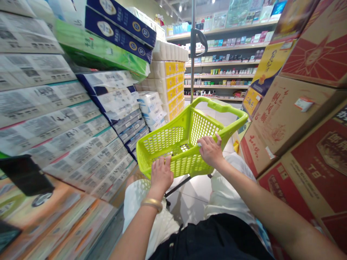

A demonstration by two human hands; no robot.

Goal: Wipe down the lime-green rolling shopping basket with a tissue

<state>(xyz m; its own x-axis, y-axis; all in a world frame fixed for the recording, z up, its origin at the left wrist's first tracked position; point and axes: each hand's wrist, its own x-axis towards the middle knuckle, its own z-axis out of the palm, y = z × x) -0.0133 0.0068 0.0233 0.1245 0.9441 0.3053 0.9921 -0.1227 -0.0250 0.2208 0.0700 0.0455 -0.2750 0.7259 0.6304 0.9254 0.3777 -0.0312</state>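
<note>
A lime-green plastic basket [165, 141] sits in the middle of the frame, tilted so that its open top faces the camera and its mesh walls show inside. Just below centre, the left hand [161, 174] has its grip closed over the basket's near rim, with the fingers curled over the edge and the back of the hand towards the camera; a gold bangle [151, 204] rings its wrist. The right hand [210, 151], a little right of centre and higher up, is closed on the rim too — its fingers hook over the edge near the basket's right corner. Both forearms run in from the lower edge of the frame, above white trouser legs and a dark garment at bottom centre. Behind the basket a metal pole [192, 54] rises to the top of the frame with a grey handle on it; whether it joins the basket cannot be told. Stacked packs of tissue [81, 144] fill the left half, with green and blue packs at upper left and yellow-labelled paper rolls [169, 72] just beyond the basket's far left corner. Brown and red cardboard boxes [284, 119] are piled down the right side. Shelves [222, 65] of small goods cross the upper centre, well beyond the basket — pale floor tiles [195, 202] show beneath it.
</note>
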